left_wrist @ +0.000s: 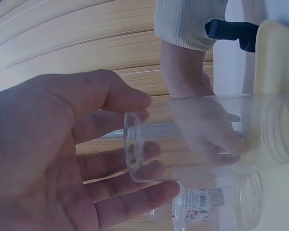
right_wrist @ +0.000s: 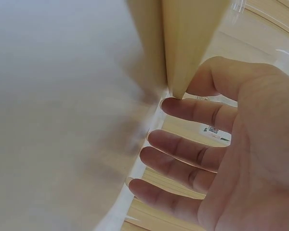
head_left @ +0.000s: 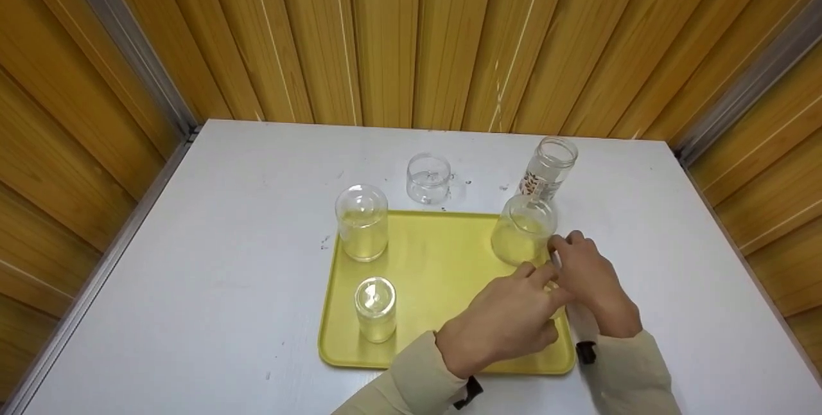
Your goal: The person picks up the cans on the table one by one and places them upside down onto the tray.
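Note:
My left hand (head_left: 504,318) reaches over the yellow tray (head_left: 443,225) near its right front. In the left wrist view, its thumb and fingers curl round the base of a clear glass jar (left_wrist: 279,127), whose threaded mouth points toward the tray. From the head view that jar is mostly hidden behind the hand. My right hand (head_left: 591,280) is at the tray's right edge. The right wrist view shows its thumb and index finger pinching the tray's rim (right_wrist: 183,53), the other fingers extended. A wider clear jar (head_left: 520,241) stands just beyond both hands.
On the tray's left side stand a tall clear glass (head_left: 363,229) and a smaller upturned jar (head_left: 376,312). Behind the tray are a small glass cup (head_left: 429,180) and an open jar with a printed pattern (head_left: 552,164). Wood-patterned panels (head_left: 385,36) enclose the white table (head_left: 244,241).

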`<action>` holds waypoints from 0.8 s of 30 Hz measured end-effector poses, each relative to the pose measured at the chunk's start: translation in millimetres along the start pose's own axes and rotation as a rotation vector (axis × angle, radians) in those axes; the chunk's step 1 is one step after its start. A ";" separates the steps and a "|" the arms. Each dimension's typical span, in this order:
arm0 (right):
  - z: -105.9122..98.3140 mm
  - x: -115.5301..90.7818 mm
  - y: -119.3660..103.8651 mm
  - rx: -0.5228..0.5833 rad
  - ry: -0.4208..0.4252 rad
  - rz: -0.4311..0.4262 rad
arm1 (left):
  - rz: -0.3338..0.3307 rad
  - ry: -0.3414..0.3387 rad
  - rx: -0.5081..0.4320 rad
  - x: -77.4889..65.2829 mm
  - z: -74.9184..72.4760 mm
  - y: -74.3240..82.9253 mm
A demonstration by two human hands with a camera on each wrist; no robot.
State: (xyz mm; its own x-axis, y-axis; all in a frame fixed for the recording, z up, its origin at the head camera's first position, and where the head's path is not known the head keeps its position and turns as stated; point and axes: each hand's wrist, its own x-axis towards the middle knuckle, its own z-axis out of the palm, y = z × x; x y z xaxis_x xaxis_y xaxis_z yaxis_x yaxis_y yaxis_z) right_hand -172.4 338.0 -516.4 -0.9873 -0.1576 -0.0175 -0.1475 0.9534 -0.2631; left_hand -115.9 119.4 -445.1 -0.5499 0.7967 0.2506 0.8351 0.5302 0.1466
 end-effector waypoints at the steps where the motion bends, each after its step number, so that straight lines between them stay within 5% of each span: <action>1: -0.1 -0.1 0.1 0.000 0.005 -0.004 | 0.008 0.007 0.009 0.0 0.5 0.2; 24: 3.0 -0.3 4.1 0.002 0.044 -0.037 | 0.027 0.040 0.011 0.8 5.6 0.0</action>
State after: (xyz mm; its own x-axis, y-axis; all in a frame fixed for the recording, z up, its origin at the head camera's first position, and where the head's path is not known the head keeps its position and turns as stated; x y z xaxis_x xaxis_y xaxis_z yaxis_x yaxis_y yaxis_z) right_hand -172.5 341.2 -520.3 -0.9829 -0.1808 0.0350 -0.1835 0.9466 -0.2651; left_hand -116.4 121.7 -450.2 -0.5260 0.7985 0.2929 0.8492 0.5121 0.1291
